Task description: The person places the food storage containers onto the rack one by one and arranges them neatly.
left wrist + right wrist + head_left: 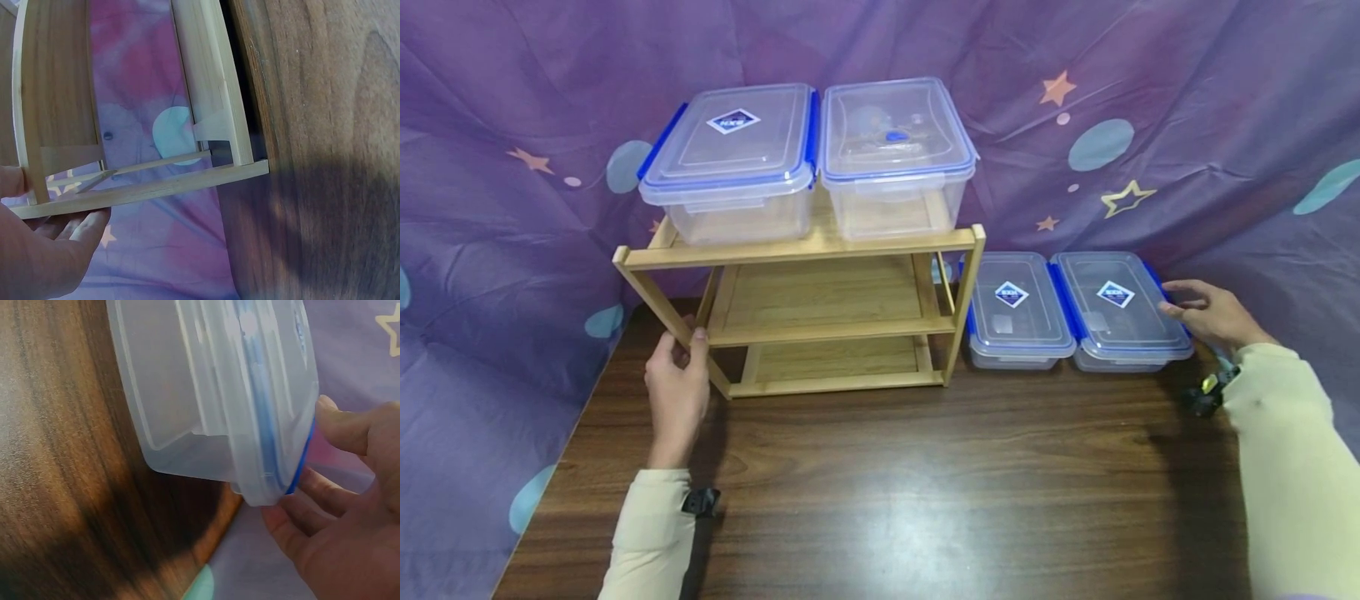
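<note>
My left hand grips the left front leg of a three-tier wooden shelf rack, thumb in front and fingers curled behind; the left wrist view shows the same leg in its grasp. At the far right, my right hand holds the right edge of a clear food container with blue clips. In the right wrist view the thumb lies at the lid's edge and the other fingers sit by the blue clip. A matching container stands against its left side, next to the rack.
Two larger clear containers, one with blue side clips and one with a blue lid button, sit on the rack's top tier. A purple patterned cloth hangs behind the brown wooden table.
</note>
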The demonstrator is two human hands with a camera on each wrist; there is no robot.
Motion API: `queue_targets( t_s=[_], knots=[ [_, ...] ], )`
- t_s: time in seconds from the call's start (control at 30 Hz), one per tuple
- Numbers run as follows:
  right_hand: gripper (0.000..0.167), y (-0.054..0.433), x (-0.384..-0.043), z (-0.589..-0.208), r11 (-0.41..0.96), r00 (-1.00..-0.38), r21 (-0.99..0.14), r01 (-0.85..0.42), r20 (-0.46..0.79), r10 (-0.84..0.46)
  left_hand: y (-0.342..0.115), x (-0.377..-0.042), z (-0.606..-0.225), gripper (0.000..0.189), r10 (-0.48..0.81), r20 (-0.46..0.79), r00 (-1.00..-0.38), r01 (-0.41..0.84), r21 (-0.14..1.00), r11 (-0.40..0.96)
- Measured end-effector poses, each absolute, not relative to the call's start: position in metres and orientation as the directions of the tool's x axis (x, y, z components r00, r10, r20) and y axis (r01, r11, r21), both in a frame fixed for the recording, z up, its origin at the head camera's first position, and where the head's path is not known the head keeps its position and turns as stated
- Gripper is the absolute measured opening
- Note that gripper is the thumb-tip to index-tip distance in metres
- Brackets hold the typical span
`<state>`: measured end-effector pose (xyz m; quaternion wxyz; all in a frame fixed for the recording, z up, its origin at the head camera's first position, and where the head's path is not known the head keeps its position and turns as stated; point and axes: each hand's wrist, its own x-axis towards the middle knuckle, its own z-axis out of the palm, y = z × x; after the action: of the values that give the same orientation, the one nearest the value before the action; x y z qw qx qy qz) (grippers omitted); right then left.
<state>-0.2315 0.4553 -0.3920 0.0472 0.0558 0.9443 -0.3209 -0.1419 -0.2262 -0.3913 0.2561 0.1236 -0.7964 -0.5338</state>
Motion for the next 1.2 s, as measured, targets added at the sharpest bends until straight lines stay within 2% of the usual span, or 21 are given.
queue_targets(
  t_s=[0.2,0.5,0.87,1.07,1.2],
  knots=[
    [0.068,0.458,-0.235,-0.401,0.747,-0.984,-0.646,0.156,-0.166,0.062,-0.226,-0.142,-0.392,0.04,-0.471,0.279,-0.837,0.081,0.914,0.398],
    [0.077,0.459,-0.237,-0.406,0.738,-0.978,-0.648,0.187,-0.192,0.08,-0.226,-0.144,-0.391,0.041,-0.472,0.274,-0.838,0.072,0.913,0.402],
    [0.076,0.466,-0.233,-0.404,0.739,-0.984,-0.654,0.16,-0.162,0.07,-0.224,-0.143,-0.391,0.041,-0.469,0.283,-0.836,0.081,0.911,0.405],
    [0.062,0.467,-0.228,-0.4,0.72,-0.99,-0.68,0.137,-0.126,0.07,-0.225,-0.142,-0.391,0.039,-0.476,0.298,-0.827,0.075,0.899,0.432],
    [0.068,0.47,-0.226,-0.397,0.751,-0.99,-0.647,0.131,-0.122,0.068,-0.225,-0.142,-0.391,0.04,-0.474,0.298,-0.829,0.075,0.898,0.435]
  ],
)
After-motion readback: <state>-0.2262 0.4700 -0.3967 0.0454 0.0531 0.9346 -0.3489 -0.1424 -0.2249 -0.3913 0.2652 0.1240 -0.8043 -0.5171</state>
